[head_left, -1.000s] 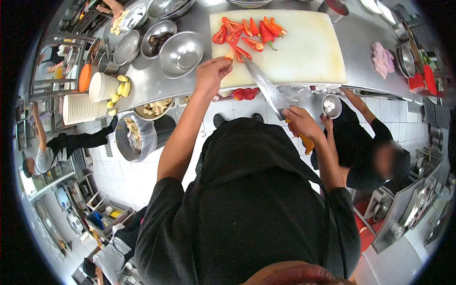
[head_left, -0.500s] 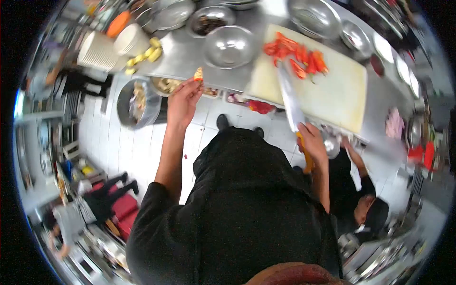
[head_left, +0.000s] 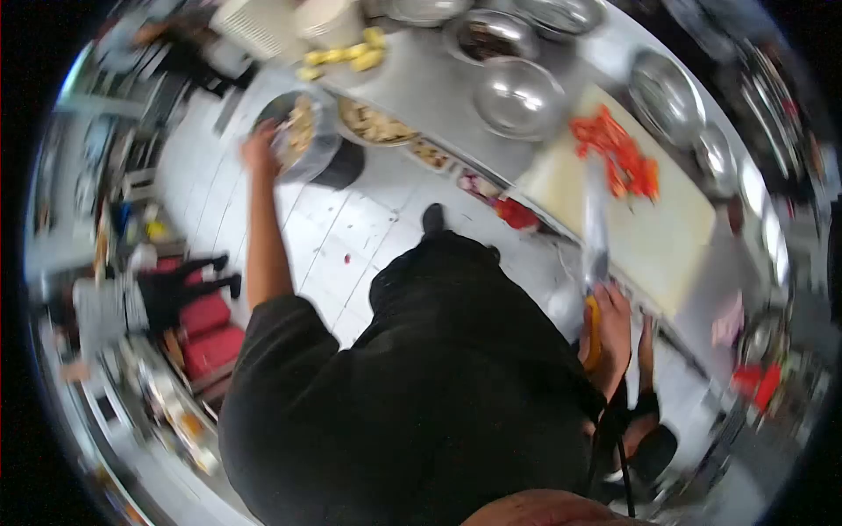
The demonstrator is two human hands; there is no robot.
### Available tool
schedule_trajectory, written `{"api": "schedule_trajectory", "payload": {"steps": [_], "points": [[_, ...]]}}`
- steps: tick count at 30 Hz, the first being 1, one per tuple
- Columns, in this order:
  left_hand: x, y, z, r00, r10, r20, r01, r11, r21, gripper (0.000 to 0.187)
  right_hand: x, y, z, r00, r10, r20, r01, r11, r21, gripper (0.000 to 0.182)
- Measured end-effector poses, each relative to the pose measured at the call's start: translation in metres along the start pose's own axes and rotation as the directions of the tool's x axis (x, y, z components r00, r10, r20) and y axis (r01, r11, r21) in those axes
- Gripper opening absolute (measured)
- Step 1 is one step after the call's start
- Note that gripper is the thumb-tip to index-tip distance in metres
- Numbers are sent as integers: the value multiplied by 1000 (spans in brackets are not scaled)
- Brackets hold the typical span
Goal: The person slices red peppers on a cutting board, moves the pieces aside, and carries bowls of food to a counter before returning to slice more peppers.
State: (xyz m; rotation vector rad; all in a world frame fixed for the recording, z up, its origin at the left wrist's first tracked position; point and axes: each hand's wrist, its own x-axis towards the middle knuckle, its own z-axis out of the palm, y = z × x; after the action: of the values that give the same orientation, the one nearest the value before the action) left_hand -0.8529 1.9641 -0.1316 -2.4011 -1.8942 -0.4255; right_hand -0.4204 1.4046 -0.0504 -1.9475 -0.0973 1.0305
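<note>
Gripping orange-handled steel knife: right hand | left hand at round bin, grip unclear

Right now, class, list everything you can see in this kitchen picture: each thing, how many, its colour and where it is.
cutting board: one, white, on the steel counter, right
pepper pieces: a pile, red, on the board's far end
knife: one, steel blade with orange handle, over the board
bowls: several, steel, on the counter beyond the board
bin: one, lined with clear plastic, holding pale scraps, on the floor by the counter
tray: one, steel, with pale scraps, at the counter edge
yellow pieces: a few, on the counter, top
plates: a stack, white, top left
counter: one, steel, across the top
co-worker: one, in black, low beside the counter, right
left hand: at the bin's rim
right hand: grips the knife handle
</note>
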Motion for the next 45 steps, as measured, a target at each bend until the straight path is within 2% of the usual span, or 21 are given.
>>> {"api": "schedule_trajectory", "payload": {"steps": [1, 2, 3, 4, 5, 6, 8, 9, 10, 13, 16, 18, 20, 23, 25, 27, 31, 34, 36, 39, 45], "points": [[10, 14, -21, 989, -136, 56, 140, 987, -81, 38, 4, -1, -4, 999, 51, 13, -51, 998, -27, 27], [16, 43, -29, 952, -221, -214, 149, 939, -309, 44, -3, -4, -5, 999, 53, -13, -53, 999, -14, 28], [20, 73, -38, 836, -289, -466, 25, 869, -495, 52, -10, -8, -4, 998, 55, -28, -55, 998, -6, 29], [4, 125, -75, 888, -151, -433, -84, 874, -478, 53, -16, -9, -8, 998, 49, -30, -50, 998, -38, 29], [-17, 180, -98, 932, -140, -334, -126, 739, -662, 51, -20, -10, -10, 999, 40, -22, -42, 996, -78, 30], [-29, 202, -83, 970, 1, -244, -216, 467, -857, 47, -22, -7, -11, 999, 27, -20, -29, 994, -108, 31], [-85, 288, -81, 909, 344, -235, -378, 441, -814, 44, -28, -4, -11, 997, 55, -56, -61, 991, -117, 31], [-110, 324, -80, 860, 502, -89, -317, 390, -864, 42, -30, -4, -11, 996, 65, -63, -72, 989, -127, 31], [-127, 352, -68, 641, 723, -258, -643, 321, -696, 35, -30, 3, -12, 996, 72, -61, -78, 990, -119, 30], [-168, 427, -24, 461, 846, -269, -658, 122, -743, 32, -39, 9, -13, 991, 79, -112, -97, 983, -158, 29], [-181, 474, -4, 302, 908, -290, -761, 46, -647, 30, -50, 20, -22, 992, 28, -121, -55, 973, -222, 28], [-184, 502, 11, 240, 935, -261, -788, 31, -614, 29, -56, 30, -26, 986, 47, -162, -70, 987, -143, 28], [-190, 521, 16, 202, 952, -231, -812, 31, -582, 25, -62, 41, -30, 979, 36, -203, -57, 993, -101, 27], [-192, 542, 28, 258, 956, -139, -788, 125, -603, 27, -65, 57, -36, 963, -36, -266, 2, 992, -127, 26], [-190, 546, 34, 208, 968, -143, -807, 88, -584, 29, -63, 69, -40, 949, -85, -304, 33, 984, -173, 26], [-185, 544, 34, 172, 974, -145, -773, 43, -633, 30, -62, 80, -48, 928, -215, -305, 88, 921, -379, 27], [-186, 522, 12, -10, 995, -98, -820, -64, -568, 24, -71, 81, -50, 883, -386, -266, 183, 807, -561, 27], [-190, 508, 7, -22, 984, -175, -741, -134, -658, 27, -76, 73, -51, 861, -455, -229, 221, 739, -636, 25], [-190, 505, 9, 35, 985, -170, -715, -95, -693, 40, -74, 69, -51, 853, -477, -213, 237, 716, -657, 24], [-186, 511, 9, 32, 980, -195, -727, -111, -678, 43, -72, 61, -52, 873, -437, -217, 214, 742, -635, 24], [-178, 526, 10, -52, 999, -8, -736, -44, -675, 48, -69, 46, -54, 909, -366, -197, 169, 758, -629, 24]]}}
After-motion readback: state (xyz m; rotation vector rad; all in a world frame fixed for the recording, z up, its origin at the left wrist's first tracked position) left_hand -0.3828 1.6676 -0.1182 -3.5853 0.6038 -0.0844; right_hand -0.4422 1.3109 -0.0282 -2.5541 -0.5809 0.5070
